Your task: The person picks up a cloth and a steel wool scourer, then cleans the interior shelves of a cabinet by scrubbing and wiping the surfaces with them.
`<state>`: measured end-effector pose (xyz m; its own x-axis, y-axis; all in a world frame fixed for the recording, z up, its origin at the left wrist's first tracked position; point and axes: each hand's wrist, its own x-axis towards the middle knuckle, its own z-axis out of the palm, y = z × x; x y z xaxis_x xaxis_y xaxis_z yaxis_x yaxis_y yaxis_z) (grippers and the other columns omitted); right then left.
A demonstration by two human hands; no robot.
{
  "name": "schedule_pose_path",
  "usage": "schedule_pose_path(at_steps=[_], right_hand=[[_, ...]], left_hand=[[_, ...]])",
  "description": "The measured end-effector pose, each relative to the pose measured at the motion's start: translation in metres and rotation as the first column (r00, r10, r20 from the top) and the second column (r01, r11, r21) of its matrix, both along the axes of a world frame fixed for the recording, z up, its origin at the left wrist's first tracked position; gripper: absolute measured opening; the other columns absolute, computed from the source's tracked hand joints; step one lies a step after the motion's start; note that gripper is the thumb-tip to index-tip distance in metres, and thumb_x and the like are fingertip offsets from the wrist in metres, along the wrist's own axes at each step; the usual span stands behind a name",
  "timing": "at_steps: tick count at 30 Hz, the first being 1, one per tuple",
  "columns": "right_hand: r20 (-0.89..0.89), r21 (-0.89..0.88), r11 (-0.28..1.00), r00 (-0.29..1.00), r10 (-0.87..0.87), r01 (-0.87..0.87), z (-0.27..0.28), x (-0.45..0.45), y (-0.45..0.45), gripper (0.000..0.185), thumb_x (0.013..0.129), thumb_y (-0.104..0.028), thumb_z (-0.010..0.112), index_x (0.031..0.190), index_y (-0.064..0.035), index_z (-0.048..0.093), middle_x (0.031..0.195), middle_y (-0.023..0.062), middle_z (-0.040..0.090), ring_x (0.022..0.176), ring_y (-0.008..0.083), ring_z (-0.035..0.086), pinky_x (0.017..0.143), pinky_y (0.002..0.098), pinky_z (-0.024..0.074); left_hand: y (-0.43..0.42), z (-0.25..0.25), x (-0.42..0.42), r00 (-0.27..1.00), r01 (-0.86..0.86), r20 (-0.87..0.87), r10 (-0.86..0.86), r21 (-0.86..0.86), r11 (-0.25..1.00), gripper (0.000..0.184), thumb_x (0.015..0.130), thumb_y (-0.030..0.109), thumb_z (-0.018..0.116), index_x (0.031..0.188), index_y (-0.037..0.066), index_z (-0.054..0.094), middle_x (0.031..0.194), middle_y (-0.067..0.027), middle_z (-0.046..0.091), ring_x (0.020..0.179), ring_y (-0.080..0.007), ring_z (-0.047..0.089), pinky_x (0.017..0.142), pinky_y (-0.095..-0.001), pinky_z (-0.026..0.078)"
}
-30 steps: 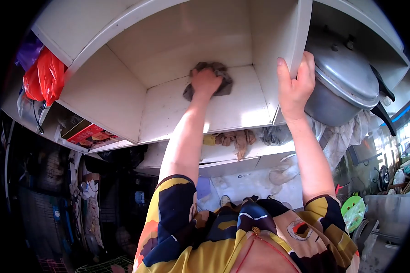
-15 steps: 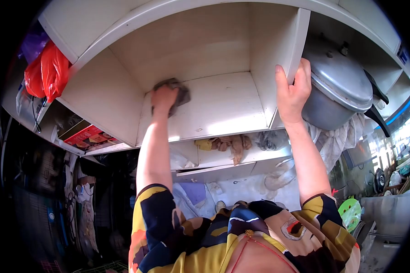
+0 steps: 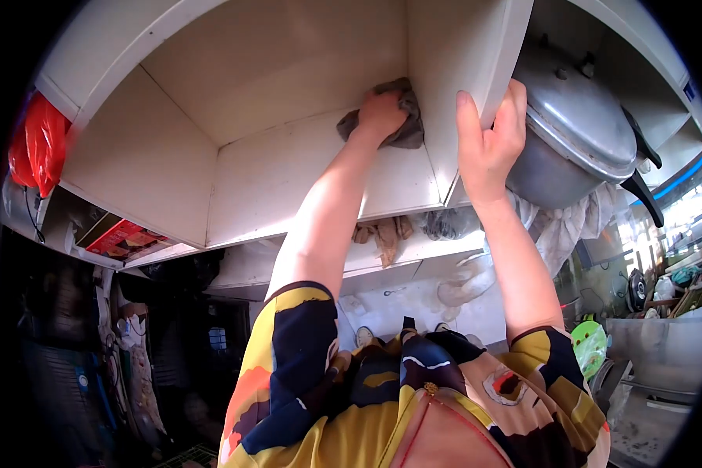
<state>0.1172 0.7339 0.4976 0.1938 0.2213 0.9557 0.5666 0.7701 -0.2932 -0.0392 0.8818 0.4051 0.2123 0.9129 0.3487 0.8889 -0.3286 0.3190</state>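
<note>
My left hand (image 3: 382, 115) presses a dark grey-brown cloth (image 3: 410, 129) down near the back right corner of the white cupboard compartment (image 3: 288, 160). Its fingers are partly hidden by the bunched cloth. On the right, my right hand (image 3: 491, 152) is wrapped round the front edge of the upright divider panel (image 3: 509, 47), thumb on the compartment side and fingers on the other. Just beyond that panel a large grey metal pressure cooker (image 3: 577, 129) with black handles sits in the neighbouring compartment.
A red plastic bag (image 3: 39, 148) hangs at the far left. Below it lies a red box (image 3: 129, 239). A lower shelf holds brown cloth (image 3: 386, 238) and a dark plastic bag (image 3: 443, 225). Whitish fabric (image 3: 565, 234) lies under the cooker. A green round item (image 3: 589, 349) stands lower right.
My left hand has slid the cloth rightward across the compartment floor, from the back left to the back right corner. My right hand keeps its hold on the panel. The view has shifted slightly.
</note>
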Motion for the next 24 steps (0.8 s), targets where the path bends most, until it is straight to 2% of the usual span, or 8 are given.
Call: schedule_pose_path(at_steps=[5,8,12,16,17,20,22,24], right_hand=[[-0.014,0.025,1.0,1.0,0.011,-0.01,-0.003,0.0,0.004,0.03,0.076,0.0,0.064,0.105,0.0025,0.055,0.098,0.0171,0.054,0.086,0.0305,0.055,0.076,0.0376,0.0455],[-0.008,0.052,0.999,1.0,-0.006,0.006,-0.004,0.0,0.006,0.03,0.076,-0.001,0.065,0.104,0.0026,0.055,0.098,0.0171,0.054,0.086,0.031,0.055,0.075,0.0379,0.0457],[0.007,0.061,0.998,1.0,-0.019,0.018,-0.003,0.001,0.006,0.029,0.077,-0.002,0.065,0.103,0.0025,0.055,0.097,0.0169,0.054,0.086,0.0313,0.055,0.075,0.0381,0.0459],[0.006,0.066,0.998,1.0,0.002,-0.002,-0.002,0.0,0.006,0.029,0.076,-0.002,0.065,0.104,0.0019,0.055,0.097,0.016,0.054,0.086,0.0304,0.055,0.075,0.0378,0.0458],[-0.004,0.062,0.998,1.0,0.013,-0.013,-0.002,0.0,0.006,0.03,0.076,-0.002,0.065,0.104,0.0018,0.055,0.097,0.0158,0.054,0.085,0.0301,0.055,0.075,0.0377,0.0458],[-0.013,0.045,0.999,1.0,-0.006,0.006,-0.004,0.0,0.006,0.031,0.076,-0.002,0.065,0.105,0.0018,0.055,0.098,0.0153,0.054,0.086,0.0296,0.055,0.076,0.0375,0.0455],[-0.021,0.034,0.999,1.0,-0.011,0.012,-0.005,-0.001,0.005,0.032,0.076,-0.002,0.065,0.106,0.0018,0.055,0.098,0.0153,0.054,0.087,0.0299,0.054,0.076,0.0377,0.0453],[-0.024,0.023,1.0,1.0,-0.018,0.019,-0.005,0.0,0.008,0.033,0.076,-0.002,0.066,0.107,0.0017,0.055,0.099,0.0153,0.054,0.088,0.0301,0.054,0.077,0.0379,0.0451]], left_hand=[[-0.006,0.02,0.013,0.987,0.139,-0.05,-0.153,-0.21,0.968,0.041,0.073,0.031,0.059,0.11,0.013,0.066,0.113,-0.0117,0.064,0.115,-0.0371,0.048,0.097,-0.0415,0.043],[-0.065,0.019,0.006,0.956,0.29,0.011,-0.293,-0.169,0.942,0.042,0.072,0.032,0.059,0.108,0.012,0.067,0.112,-0.0097,0.064,0.115,-0.0382,0.047,0.096,-0.0409,0.044],[-0.133,0.02,-0.004,0.855,0.518,0.044,-0.516,-0.092,0.85,0.036,0.069,0.016,0.059,0.104,0.011,0.066,0.108,-0.0055,0.065,0.104,-0.0351,0.051,0.097,-0.0408,0.04],[-0.165,0.035,-0.02,0.776,0.623,0.103,-0.622,-0.272,0.733,0.037,0.068,0.009,0.057,0.104,0.01,0.066,0.107,-0.0024,0.065,0.102,-0.0323,0.052,0.097,-0.0374,0.039],[-0.164,0.039,-0.028,0.724,0.682,0.124,-0.678,-0.269,0.68,0.041,0.067,0.005,0.056,0.107,0.007,0.065,0.107,-0.0081,0.065,0.1,-0.0319,0.054,0.097,-0.0373,0.04],[-0.151,0.051,-0.052,0.8,0.59,0.33,-0.502,-0.277,0.758,0.04,0.072,0.004,0.051,0.109,0.006,0.065,0.11,-0.015,0.064,0.106,-0.0342,0.056,0.093,-0.0362,0.046],[-0.137,0.054,-0.056,0.847,0.364,0.48,-0.229,-0.208,0.908,0.042,0.073,0.002,0.048,0.111,0.003,0.063,0.111,-0.0221,0.061,0.103,-0.0361,0.059,0.092,-0.0359,0.047],[-0.118,0.048,-0.047,0.829,0.357,0.529,-0.182,-0.248,0.901,0.043,0.074,0.004,0.051,0.115,0.007,0.062,0.119,-0.0155,0.06,0.108,-0.0369,0.055,0.095,-0.0351,0.046]])
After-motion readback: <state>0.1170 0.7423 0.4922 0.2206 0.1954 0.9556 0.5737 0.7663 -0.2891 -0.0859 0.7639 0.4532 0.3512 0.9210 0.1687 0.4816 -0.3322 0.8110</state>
